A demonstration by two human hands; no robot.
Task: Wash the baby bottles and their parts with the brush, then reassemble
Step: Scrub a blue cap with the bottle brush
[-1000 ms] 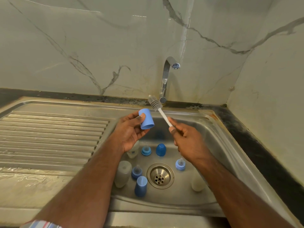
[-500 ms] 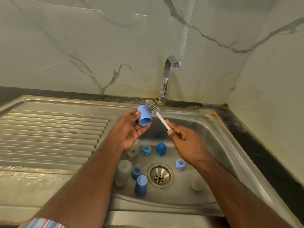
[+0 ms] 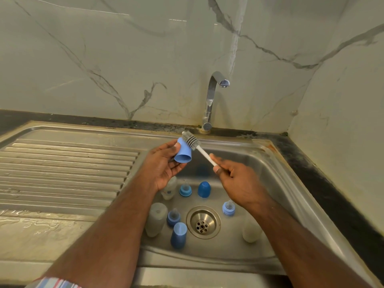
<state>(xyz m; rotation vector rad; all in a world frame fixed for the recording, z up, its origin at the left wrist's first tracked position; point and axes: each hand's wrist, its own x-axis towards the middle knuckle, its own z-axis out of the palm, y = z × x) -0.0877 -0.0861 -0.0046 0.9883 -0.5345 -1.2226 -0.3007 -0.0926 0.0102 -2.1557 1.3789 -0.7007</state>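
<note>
The left hand holds a blue cap in its fingers, above the sink. The right hand pinches the brush by its white stick. The gray bristles touch the cap. Bottles and blue parts sit in the sink around the drain.

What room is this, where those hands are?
Probably a kitchen, at the washing-up spot. There is a steel sink with a ridged draining board, a tap on a marble-look wall, and baby bottle parts lying around the drain.
</note>
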